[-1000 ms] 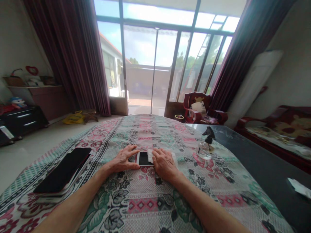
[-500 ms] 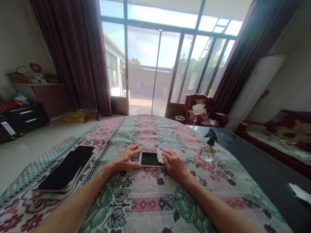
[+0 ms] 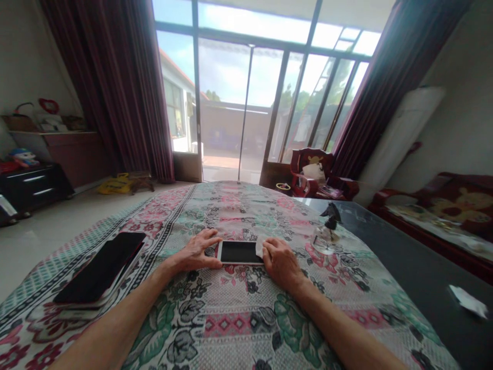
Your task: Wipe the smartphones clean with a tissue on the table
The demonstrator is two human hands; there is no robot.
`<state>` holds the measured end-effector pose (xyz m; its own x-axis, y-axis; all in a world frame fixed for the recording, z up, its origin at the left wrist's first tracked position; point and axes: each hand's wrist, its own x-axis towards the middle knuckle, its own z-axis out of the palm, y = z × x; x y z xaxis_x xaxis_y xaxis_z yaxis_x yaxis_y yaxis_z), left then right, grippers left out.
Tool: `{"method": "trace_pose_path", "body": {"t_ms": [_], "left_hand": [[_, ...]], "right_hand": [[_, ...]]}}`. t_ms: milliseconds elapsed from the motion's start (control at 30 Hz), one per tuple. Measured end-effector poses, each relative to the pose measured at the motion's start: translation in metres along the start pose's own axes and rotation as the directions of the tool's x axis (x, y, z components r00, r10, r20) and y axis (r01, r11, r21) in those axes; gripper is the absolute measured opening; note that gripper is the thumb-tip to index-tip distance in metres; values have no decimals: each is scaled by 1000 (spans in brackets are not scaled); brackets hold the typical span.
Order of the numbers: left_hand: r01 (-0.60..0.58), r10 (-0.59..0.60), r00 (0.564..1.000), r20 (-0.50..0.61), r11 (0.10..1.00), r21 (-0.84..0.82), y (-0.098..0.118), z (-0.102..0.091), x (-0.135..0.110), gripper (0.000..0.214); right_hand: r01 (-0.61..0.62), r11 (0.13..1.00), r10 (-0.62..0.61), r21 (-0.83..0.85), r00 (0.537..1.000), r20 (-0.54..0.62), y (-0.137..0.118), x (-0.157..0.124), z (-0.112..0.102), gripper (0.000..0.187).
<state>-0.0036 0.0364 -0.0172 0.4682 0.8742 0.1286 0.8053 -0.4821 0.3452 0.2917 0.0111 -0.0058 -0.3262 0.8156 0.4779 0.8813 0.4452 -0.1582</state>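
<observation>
A white-framed smartphone (image 3: 241, 252) lies flat, screen up, on the flowered tablecloth (image 3: 231, 293) in front of me. My left hand (image 3: 197, 250) holds its left end, thumb at the near corner and forefinger at the far one, the other fingers spread. Pinched in my right hand (image 3: 283, 259) is a white tissue (image 3: 260, 247), pressed on the screen's right end. That hand hides the phone's right edge. To the right stands a clear glass spray bottle (image 3: 325, 240) with a black trigger head (image 3: 331, 213).
A stack of dark phones or tablets (image 3: 102, 270) lies on the left of the cloth. A dark tabletop (image 3: 400, 267) adjoins on the right, with a crumpled white tissue (image 3: 468, 301) on it. Beyond are a wooden chair (image 3: 314, 172) and glass doors (image 3: 239, 113).
My right hand has slid the tissue slightly right along the screen, uncovering more of the glass. My left hand stays on the phone's left end. The whole view has shifted a little.
</observation>
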Motion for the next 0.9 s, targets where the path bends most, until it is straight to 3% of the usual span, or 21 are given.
{"method": "trace_pose_path", "body": {"t_ms": [200,500,900], "left_hand": [[24,-24,999,28,1000,10,6,-5,0,73],[40,-42,999,28,997,64,10,-7,-3,73],[53,-57,997,58,996,68,15,-12,-3,73]], "right_hand": [[58,998,-58,12,998,4,-6,-1,-2,24],[261,951,-271,164,962,36,-31,-5,-3,25],[178,963,-184,203,983,9,-10,1,1,26]]}}
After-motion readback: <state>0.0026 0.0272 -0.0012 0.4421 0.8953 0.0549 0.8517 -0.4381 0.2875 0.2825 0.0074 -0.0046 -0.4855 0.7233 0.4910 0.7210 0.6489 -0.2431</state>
